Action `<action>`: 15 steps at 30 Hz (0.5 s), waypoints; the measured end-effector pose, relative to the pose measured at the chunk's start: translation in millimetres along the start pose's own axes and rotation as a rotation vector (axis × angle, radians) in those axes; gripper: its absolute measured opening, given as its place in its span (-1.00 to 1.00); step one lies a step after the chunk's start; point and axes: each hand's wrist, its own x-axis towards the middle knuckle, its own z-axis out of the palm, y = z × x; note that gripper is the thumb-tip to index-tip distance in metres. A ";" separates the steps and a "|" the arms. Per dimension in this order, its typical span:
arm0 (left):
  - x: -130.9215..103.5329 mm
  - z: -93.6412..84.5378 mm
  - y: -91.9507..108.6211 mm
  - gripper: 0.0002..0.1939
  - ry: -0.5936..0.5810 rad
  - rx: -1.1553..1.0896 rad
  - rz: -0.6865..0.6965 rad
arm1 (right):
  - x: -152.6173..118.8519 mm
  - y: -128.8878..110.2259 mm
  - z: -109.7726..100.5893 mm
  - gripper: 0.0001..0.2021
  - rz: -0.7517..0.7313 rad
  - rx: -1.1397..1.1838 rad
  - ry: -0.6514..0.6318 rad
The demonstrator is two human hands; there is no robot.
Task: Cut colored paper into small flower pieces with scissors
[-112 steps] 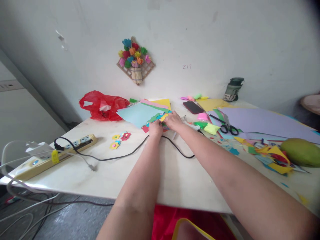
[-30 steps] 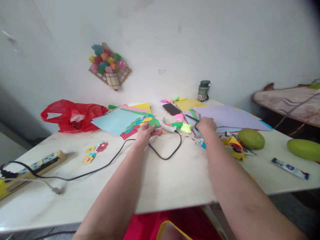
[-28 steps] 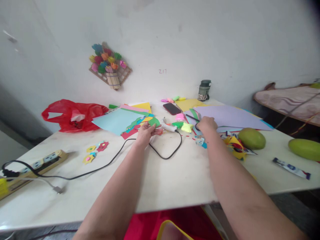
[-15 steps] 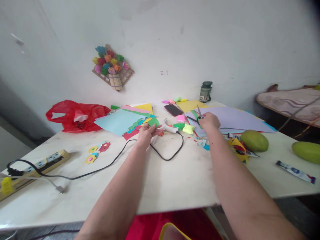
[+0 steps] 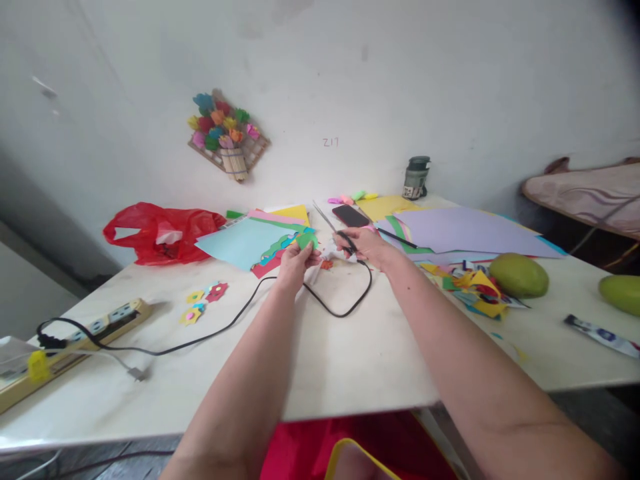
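Note:
My left hand is closed on a small piece of green paper, pinched between thumb and fingers. Close by on the right, my right hand grips the black handles of a pair of scissors, whose blades point up and to the left beside the green piece. Between and below the hands, a white glue gun is partly covered; its black cord loops over the table. To the left lie small cut-out paper flowers in yellow, red and blue.
Coloured sheets and a red plastic bag lie at the left. A phone, a black pen and purple paper are behind my right hand. Paper scraps, green fruit and a power strip occupy the sides.
My right hand has moved left with the scissors, from over the purple paper to beside my left hand. The black pen now lies uncovered on the paper. My left hand keeps the green piece.

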 end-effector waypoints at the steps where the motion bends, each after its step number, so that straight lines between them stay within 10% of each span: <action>1: -0.4 -0.2 0.4 -0.69 -0.009 0.003 0.008 | -0.6 1.0 0.7 -0.74 0.007 0.005 -0.055; 15: -0.3 -3.9 -0.4 -0.66 -0.066 -0.006 0.001 | -7.0 1.5 5.0 -0.70 0.089 -0.033 -0.292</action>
